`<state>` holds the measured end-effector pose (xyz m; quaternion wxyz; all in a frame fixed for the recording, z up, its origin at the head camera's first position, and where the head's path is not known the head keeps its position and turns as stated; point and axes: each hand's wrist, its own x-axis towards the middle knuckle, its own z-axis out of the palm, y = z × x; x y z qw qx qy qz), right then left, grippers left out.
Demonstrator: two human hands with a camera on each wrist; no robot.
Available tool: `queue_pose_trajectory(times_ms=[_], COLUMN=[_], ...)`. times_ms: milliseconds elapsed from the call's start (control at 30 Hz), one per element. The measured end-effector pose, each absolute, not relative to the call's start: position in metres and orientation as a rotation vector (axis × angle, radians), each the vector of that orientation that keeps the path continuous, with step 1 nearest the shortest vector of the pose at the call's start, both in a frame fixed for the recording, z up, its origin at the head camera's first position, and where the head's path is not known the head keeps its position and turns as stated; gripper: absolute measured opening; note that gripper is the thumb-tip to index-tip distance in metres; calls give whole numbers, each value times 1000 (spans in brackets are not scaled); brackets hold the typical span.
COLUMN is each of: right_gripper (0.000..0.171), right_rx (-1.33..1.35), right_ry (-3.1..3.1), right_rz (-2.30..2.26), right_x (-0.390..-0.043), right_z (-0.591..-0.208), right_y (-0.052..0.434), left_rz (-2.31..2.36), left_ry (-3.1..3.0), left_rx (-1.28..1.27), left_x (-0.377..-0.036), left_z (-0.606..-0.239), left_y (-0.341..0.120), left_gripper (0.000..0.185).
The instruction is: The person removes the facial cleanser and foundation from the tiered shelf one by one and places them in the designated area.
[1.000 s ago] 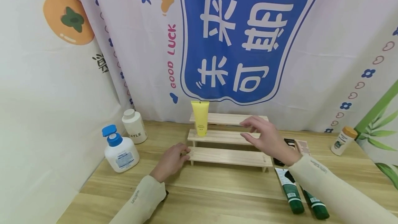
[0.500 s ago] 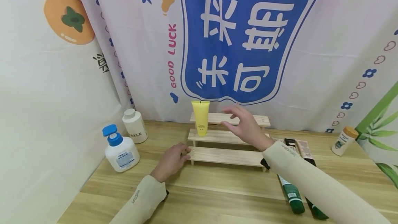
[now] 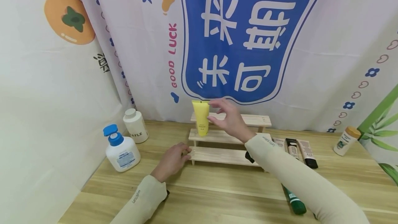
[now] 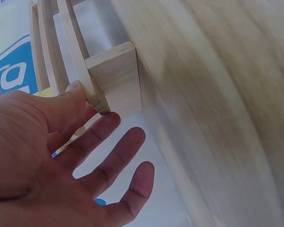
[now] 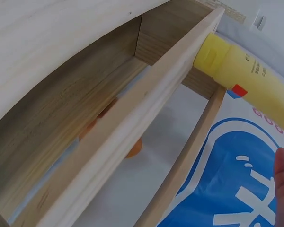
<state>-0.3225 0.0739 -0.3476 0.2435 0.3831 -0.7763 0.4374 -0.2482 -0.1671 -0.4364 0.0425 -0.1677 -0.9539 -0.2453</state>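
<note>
Rack [image 3: 230,156]: pale unfinished wood, matt, fine straight grain; cut end in left wrist view looks smooth, unvarnished [image 4: 117,78]. Table [image 3: 217,196]: light wood planks, faint sheen, darker streaks of grain. Yellow tube [image 3: 201,117]: plastic, smooth, slight gloss along its side [image 5: 246,71]. Pump bottle [image 3: 122,152]: white plastic, glossy, with blue plastic top. Jar [image 3: 135,126]: off-white plastic, matt. Backdrop [image 3: 248,37]: thin printed cloth, matt, softly creased. Sleeves [image 3: 298,179]: cream knit cloth, matt. Green tube [image 3: 294,201]: glossy plastic.
</note>
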Motion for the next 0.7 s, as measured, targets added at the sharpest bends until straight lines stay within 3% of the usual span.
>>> queue_pose_trajectory(times_ms=[200, 700], right_gripper=[44, 23], right_rx=[1011, 940], right_ry=[-2129, -2027], right_rz=[1238, 1268], right_x=[-324, -324], right_z=[-349, -349], right_y=[61, 53], left_rz=[-742, -747], left_ry=[-2917, -2909], left_rx=[-521, -528], left_x=[-248, -248], left_z=[-437, -437], left_y=[-167, -168], left_gripper=[17, 18])
